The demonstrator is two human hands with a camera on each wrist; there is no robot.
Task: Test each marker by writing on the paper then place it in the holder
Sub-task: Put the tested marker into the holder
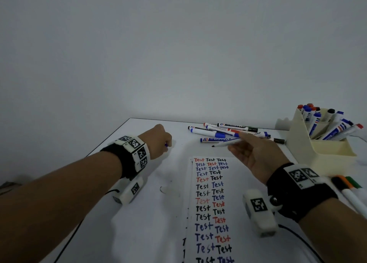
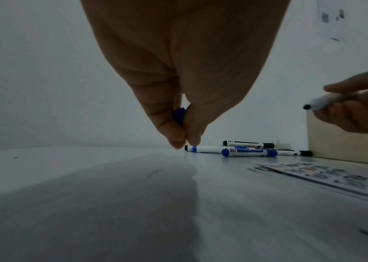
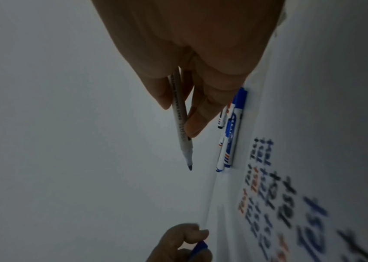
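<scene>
Above the far end of the white sheet of paper, already filled with rows of the word "Test" in red, blue and black, the right hand holds a slim white uncapped marker. Its fingers and thumb curl round the barrel near the middle; the long axis lies nearly level and crosswise, with the dark tip pointing to the person's left, clear of the sheet. The left hand, off to the left over the bare white bench, pinches a small blue cap between thumb and fingertips, just above the surface.

What the coming stroke turns on, as I judge it: the paper lies below and towards the person from the tip, so the right hand, which is much the nearer, would have to tilt the tip down and draw it back onto a free patch. Little free space shows; the right margin of the sheet looks the likeliest.

A loose heap of capped white-barrelled markers with blue, red and black caps lies just beyond the right hand. The cream plastic holder, well stocked with markers, stands to the right, near that hand.
</scene>
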